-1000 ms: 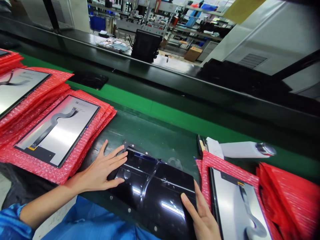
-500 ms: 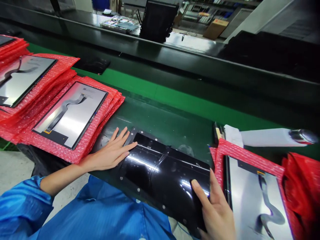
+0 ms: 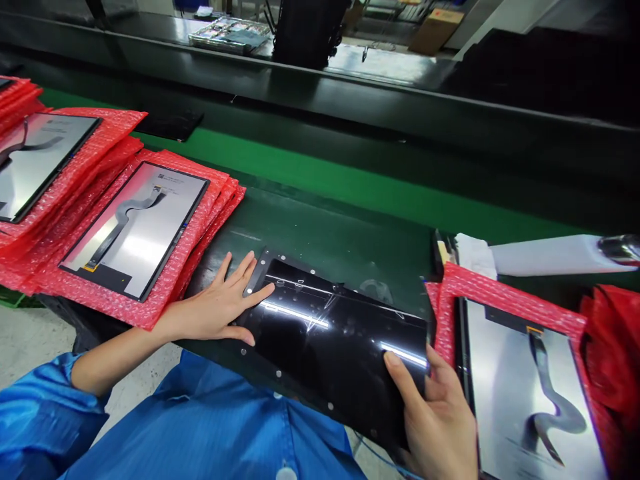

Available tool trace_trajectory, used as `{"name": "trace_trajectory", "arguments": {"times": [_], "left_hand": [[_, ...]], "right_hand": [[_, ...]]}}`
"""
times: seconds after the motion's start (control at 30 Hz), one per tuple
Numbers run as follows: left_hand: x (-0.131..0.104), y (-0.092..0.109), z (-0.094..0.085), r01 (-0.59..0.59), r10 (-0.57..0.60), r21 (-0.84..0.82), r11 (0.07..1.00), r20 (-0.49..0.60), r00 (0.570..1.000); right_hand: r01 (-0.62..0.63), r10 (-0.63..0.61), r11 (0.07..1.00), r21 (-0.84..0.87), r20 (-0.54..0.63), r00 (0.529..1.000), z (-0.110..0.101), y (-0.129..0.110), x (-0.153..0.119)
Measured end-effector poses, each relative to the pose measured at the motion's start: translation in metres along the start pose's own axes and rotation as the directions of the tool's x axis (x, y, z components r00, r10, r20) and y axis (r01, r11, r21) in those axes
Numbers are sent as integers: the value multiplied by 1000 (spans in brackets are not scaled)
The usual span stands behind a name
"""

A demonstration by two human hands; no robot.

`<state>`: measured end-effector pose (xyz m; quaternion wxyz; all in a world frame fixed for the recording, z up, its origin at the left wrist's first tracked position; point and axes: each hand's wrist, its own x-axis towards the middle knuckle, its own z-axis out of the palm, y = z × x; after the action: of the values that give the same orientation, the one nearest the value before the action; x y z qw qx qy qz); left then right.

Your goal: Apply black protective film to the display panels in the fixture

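Note:
A glossy black panel [image 3: 340, 340] lies over a dark plate [image 3: 257, 267] with round silver dots along its border. My left hand [image 3: 223, 300] rests flat with spread fingers on the plate's left end, its index fingertip touching the panel's corner. My right hand [image 3: 435, 407] grips the panel's right end, thumb on top and the other fingers at the far edge. Left of my hands, a silver-backed display [image 3: 140, 230] with a grey ribbon cable lies on stacked red bubble bags [image 3: 200, 247]. Another such display [image 3: 530, 393] lies on red wrap at the right.
A white cylinder with a shiny metal end [image 3: 545, 257] lies at the right beside a white cloth [image 3: 475, 255]. More red bags with a display [image 3: 50, 153] are at the far left. A dark flat panel [image 3: 173, 125] lies beyond on the green surface.
My left hand's thumb has spread away from the fingers. My right hand still grips the panel, whose right end appears slightly shifted. The camera view has shifted a little.

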<state>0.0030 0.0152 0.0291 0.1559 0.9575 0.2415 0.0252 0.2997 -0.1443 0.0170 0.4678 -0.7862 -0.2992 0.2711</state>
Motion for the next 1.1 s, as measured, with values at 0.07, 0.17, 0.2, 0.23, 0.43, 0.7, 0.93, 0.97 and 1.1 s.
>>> {"name": "trace_trajectory", "arguments": {"times": [0.07,0.17,0.2,0.23,0.43,0.7,0.93,0.97,1.1], "left_hand": [[0,2,0,8,-8,38,999,8,1000],[-1,2,5,10,-10,130,991,4,1000],[-2,1,9,8,-8,159,987,-5,1000],[-3,-2,12,5,0,182,983,-25,1000],[-6,-10,35,0,44,247,969,-170,984],[31,-1,33,172,-85,215,961,-364,928],[48,-3,37,201,-134,159,967,-355,925],[47,-4,38,199,-136,150,968,-348,928],[46,-6,43,198,-151,119,973,-324,934]], "right_hand": [[35,-35,999,2,-25,999,0,4,2],[138,-138,982,-129,6,990,-8,9,9],[178,-172,965,-193,50,984,-14,9,12],[220,-199,943,-250,108,974,-21,9,17],[359,-232,858,-368,346,909,-59,-8,65],[171,25,939,-298,555,831,-51,-7,142],[144,187,919,-368,725,663,-45,-21,171],[152,204,909,-389,732,650,-45,-23,173],[211,253,853,-478,731,634,-41,-31,176]]}}
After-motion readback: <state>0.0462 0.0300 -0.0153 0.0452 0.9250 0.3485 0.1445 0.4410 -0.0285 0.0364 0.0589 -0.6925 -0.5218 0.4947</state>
